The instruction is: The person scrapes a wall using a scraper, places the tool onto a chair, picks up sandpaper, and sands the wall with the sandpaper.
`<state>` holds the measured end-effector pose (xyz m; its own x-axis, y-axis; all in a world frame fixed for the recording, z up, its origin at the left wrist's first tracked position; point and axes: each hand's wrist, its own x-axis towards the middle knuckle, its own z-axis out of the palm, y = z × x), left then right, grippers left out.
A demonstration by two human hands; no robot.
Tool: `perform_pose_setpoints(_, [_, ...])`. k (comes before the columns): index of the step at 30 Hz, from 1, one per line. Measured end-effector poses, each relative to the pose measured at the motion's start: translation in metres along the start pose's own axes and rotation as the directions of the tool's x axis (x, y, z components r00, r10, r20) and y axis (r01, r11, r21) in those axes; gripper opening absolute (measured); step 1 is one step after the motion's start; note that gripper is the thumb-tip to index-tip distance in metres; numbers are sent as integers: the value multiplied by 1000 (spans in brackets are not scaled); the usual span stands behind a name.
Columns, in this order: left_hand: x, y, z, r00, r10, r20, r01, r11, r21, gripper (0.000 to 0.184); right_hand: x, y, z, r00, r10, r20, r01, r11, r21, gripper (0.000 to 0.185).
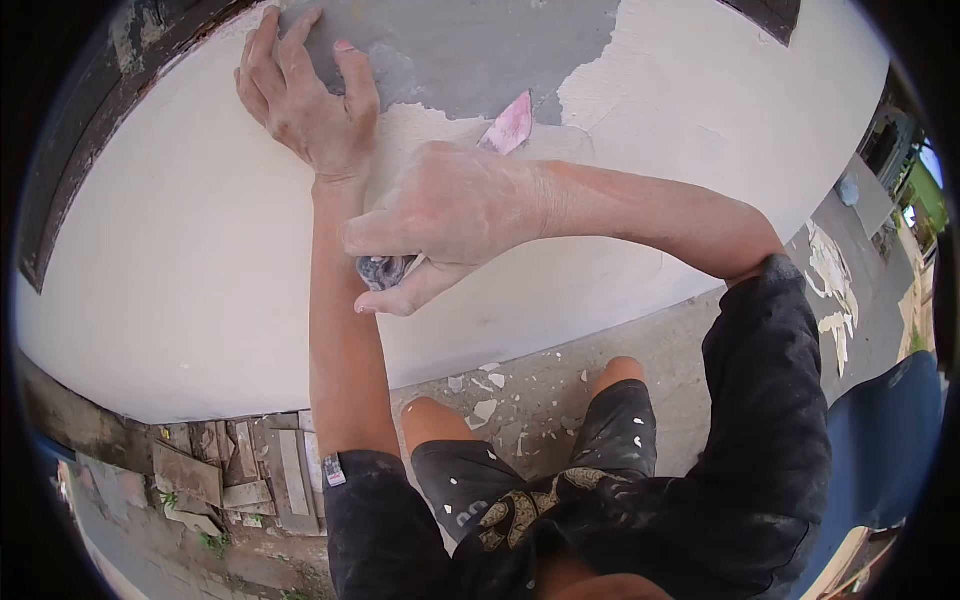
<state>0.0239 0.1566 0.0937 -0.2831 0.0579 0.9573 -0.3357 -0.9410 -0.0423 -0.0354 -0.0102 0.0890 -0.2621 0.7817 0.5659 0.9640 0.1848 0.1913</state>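
Observation:
My left hand (312,95) is spread against the wall, fingers apart, beside the edge of a bare grey patch (470,55). It holds nothing. My right hand (450,210), dusted white, is closed around a scraper (508,124). The dark butt of its handle shows between my thumb and forefinger, and the pinkish, pointed blade sticks out past the far side of the hand. The blade's tip lies over the lower border of the grey patch, where the white paint (620,90) ends in a ragged edge. My right forearm crosses in front of the wall; the fingers hide most of the handle.
Paint flakes (485,410) litter the concrete floor by my knees. Wooden boards (245,465) lie at the lower left. Larger peeled paint pieces (832,280) are on the ground at right, near a blue object (880,450). A dark wooden frame (85,140) borders the wall at left.

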Motion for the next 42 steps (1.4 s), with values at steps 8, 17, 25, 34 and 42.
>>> perform_pose_setpoints(8, [2,3,-1,1000,6,6,-6,1000,-4,36,-19,-17,17,986,-13,166,22,998,-53,42])
perform_pose_setpoints(17, [6,6,-3,999,-25,46,24,999,23,35,-29,38,-18,978,143,150,-114,976,-187,41])
perform_pose_setpoints(25, [3,7,-1,998,-19,52,17,999,36,37,-23,-4,-12,996,-68,61,68,998,0,38])
perform_pose_setpoints(34, [4,8,-3,998,18,68,-23,997,72,36,-26,-3,-11,997,-39,71,39,999,2,39])
perform_pose_setpoints(42, [4,9,-1,998,-7,58,4,999,38,37,-26,-3,-5,998,-55,33,56,998,-32,34])
